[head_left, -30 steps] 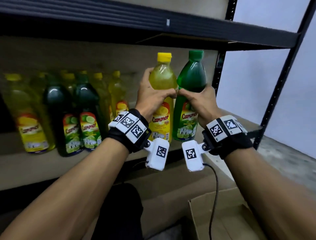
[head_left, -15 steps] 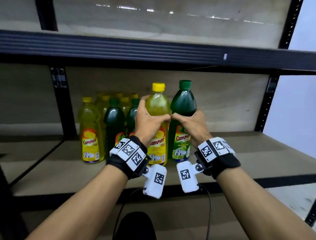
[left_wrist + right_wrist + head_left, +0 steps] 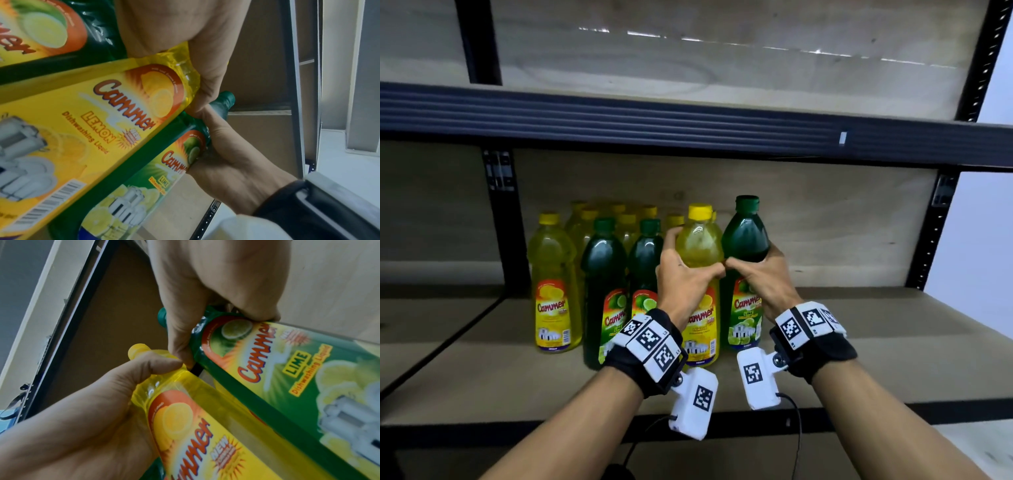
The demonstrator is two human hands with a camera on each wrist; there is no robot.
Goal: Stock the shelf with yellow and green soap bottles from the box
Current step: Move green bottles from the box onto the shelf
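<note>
Setting: wooden shelf [image 3: 859,359] in black metal rack, stocked bottles [image 3: 599,274] at back-left.
L hand [image 3: 685,281]: gripping yellow bottle [image 3: 700,246], upright, just right of stock.
R hand [image 3: 763,277]: gripping green bottle [image 3: 744,236] (thumbs touching), upright, toward shelf's right edge.
Judgement: both about set down.

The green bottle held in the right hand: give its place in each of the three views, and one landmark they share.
Head: the green bottle stands right of centre, last in the front row, gripped by the right hand.
Left wrist: it lies aslant, lower centre, under the yellow bottle.
Right wrist: it fills the right side, cap pointing up-left.
Shared landmark: the yellow bottle alongside it, held by the left hand.
</note>
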